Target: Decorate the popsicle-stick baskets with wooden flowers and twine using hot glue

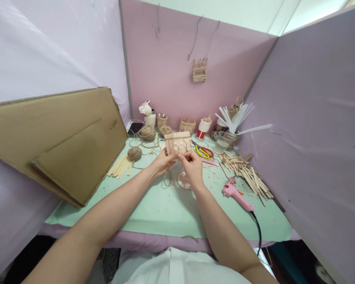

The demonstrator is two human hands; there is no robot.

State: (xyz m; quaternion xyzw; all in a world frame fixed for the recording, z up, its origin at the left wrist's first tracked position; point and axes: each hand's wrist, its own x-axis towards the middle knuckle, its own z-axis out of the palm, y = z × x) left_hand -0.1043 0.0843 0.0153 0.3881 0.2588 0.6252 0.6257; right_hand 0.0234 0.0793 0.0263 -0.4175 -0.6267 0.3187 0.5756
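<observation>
A small panel of wooden craft sticks (179, 142), with light petal-like pieces on its face and a twine-like band near its top, is held up above the table. My left hand (165, 161) grips its lower left edge, thumb in front. At the lower edge, my right hand (193, 167) has thumb and index finger pinched close to the left thumb; whatever lies between those fingertips is too small to make out. Below the hands rests a round, pale disc-like piece (183, 180). Just behind my right hand are scissors with yellow and red handles (204, 151).
On the right lie a pink glue gun (238, 195) with a black cord and a pile of wooden sticks (248, 173). Glue sticks (235, 118) stand at the back right. To the left are a twine ball (134, 153), pale sticks (120, 166) and a large cardboard sheet (62, 134).
</observation>
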